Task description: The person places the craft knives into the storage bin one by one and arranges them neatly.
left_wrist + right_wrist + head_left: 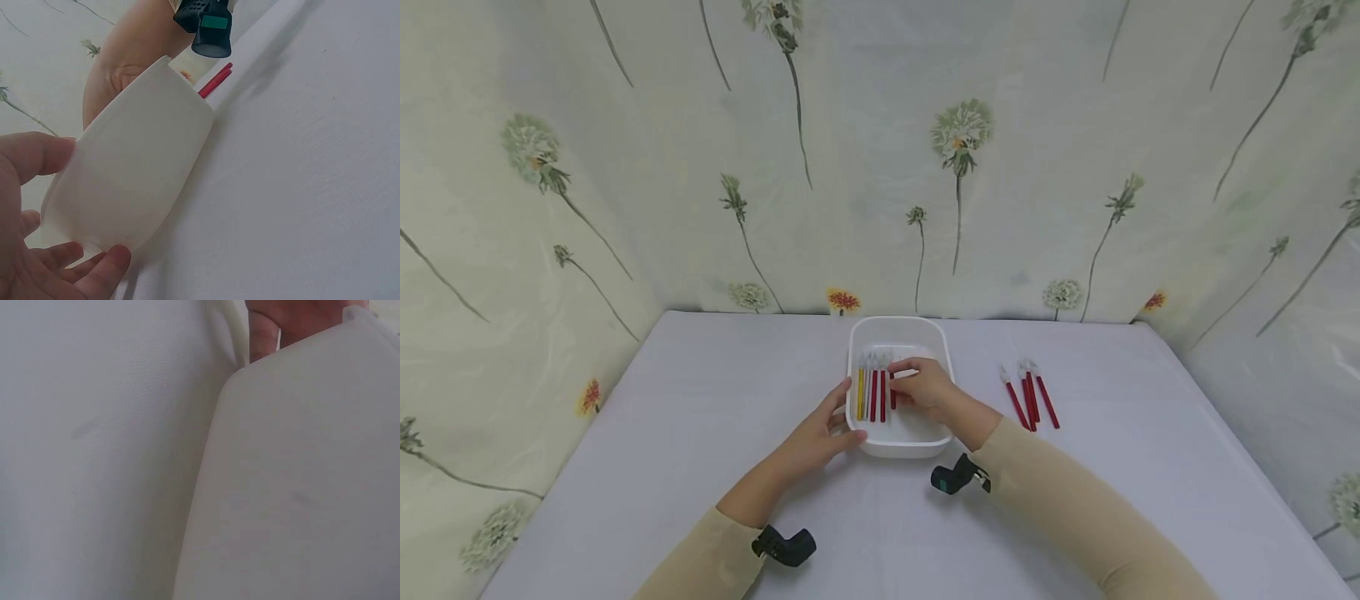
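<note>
A white plastic tub [901, 450] stands near the middle of the table. My left hand [816, 429] holds its left side, with the thumb at the near left corner. In the left wrist view, fingertips [115, 265] press on the tub wall [137, 156]. Reaching in over the right rim, my right hand [928, 390] pinches a slim red stick [892, 398] with thumb and fingers. To its left lie a yellow stick [861, 396], pale sticks and two red sticks [877, 396], side by side with whitish tips. The right wrist view mostly shows tub wall [300, 469].
Several more red sticks [1030, 400] with pale, clear-looking tips lie loosely on the white tablecloth [1120, 467], right of the tub. A flower-printed curtain [865, 167] hangs behind and beside the table. Each wrist carries a black camera [786, 547].
</note>
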A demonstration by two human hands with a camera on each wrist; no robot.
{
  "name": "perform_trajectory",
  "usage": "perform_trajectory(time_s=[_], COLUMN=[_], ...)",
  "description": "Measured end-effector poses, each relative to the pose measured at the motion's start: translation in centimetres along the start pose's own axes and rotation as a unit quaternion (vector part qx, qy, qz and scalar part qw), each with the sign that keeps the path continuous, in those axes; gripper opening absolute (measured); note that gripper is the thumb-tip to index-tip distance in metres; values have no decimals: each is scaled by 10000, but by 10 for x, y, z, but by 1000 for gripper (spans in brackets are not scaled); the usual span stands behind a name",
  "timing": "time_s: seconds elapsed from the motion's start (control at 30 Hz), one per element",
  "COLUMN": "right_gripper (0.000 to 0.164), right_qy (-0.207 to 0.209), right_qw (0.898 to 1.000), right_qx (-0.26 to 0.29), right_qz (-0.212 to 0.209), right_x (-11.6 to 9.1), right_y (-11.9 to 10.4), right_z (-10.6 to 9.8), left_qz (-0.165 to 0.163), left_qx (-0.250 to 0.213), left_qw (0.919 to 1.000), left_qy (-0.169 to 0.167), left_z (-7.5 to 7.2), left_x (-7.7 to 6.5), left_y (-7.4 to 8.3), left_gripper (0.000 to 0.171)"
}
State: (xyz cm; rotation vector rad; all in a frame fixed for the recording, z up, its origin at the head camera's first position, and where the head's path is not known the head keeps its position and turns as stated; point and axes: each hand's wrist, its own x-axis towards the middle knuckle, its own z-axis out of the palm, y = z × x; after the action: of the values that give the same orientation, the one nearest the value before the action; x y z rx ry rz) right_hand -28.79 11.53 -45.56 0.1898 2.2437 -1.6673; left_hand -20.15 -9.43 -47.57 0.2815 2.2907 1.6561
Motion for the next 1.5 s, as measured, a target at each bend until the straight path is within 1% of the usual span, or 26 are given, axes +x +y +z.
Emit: perform_trajectory(time_s=[0.2,0.37,0.6,1.1,1.3,1.5], right_gripper=[29,29,28,26,26,27], right_qy=[-37,59,146,149,172,175], right_qw=[10000,9999,9997,9994,9990,9987], right_qx=[4,-43,-114,-298,-409,-477], right_qz=[88,139,158,26,40,-64], right_x=[1,2,1,1,3,4], right_y=[1,1,1,0,1,5], right_z=[1,2,3,4,3,4], left_qz=[35,68,-11,-14,-19,-23], left_qx=[8,-18,31,63,16,7], left_qw=[10000,10000,10000,10000,10000,10000], left_qy=[29,7,34,42,64,67], left_z=[0,1,1,1,1,3], left_x=[0,0,-1,-3,-1,1], left_y=[-1,-1,1,4,4,2], left_gripper=[90,90,90,89,89,89])
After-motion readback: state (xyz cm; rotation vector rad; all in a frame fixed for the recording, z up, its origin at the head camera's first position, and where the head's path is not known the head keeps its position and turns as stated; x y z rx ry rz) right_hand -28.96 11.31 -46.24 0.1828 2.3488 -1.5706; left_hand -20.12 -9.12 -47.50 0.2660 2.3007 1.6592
